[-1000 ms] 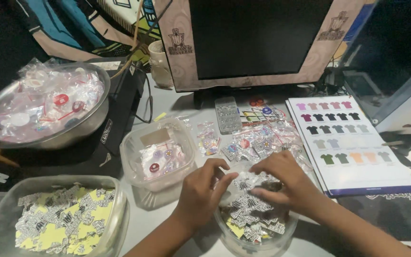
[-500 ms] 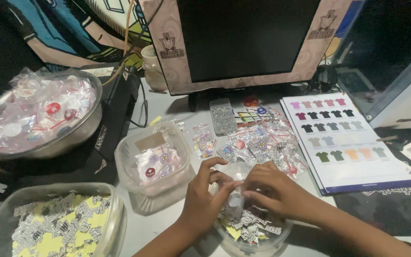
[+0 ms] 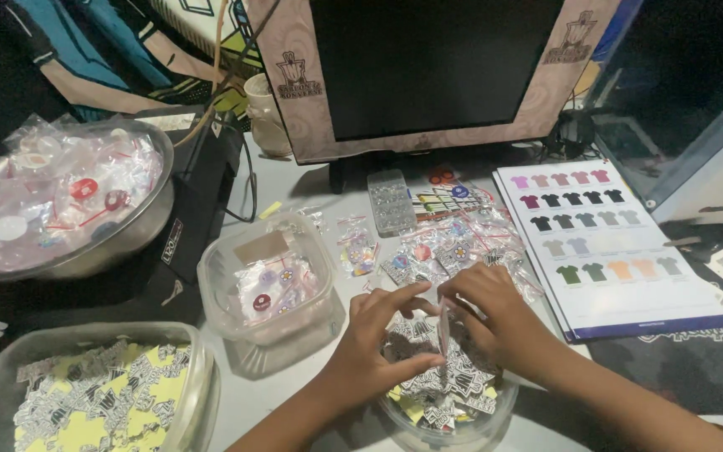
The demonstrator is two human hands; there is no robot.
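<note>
Both hands work over a round clear tub (image 3: 470, 414) heaped with black-and-white printed stickers at the front of the desk. My left hand (image 3: 374, 339) and my right hand (image 3: 495, 314) pinch between them one thin clear sleeve (image 3: 443, 328), held upright on its edge above the heap. Just beyond my fingers lies a scatter of small bagged round badges (image 3: 445, 247) on the grey desk.
A square clear tub (image 3: 265, 280) with bagged badges stands left of the hands. A metal bowl (image 3: 69, 201) of bagged badges sits far left, a tub of yellow-backed stickers (image 3: 94, 402) front left. A colour chart card (image 3: 608, 238) lies right; a monitor (image 3: 428, 67) stands behind.
The hands rose from pressing flat on the sticker heap and now hold a thin clear sleeve up between their fingertips. The camera has shifted closer.
</note>
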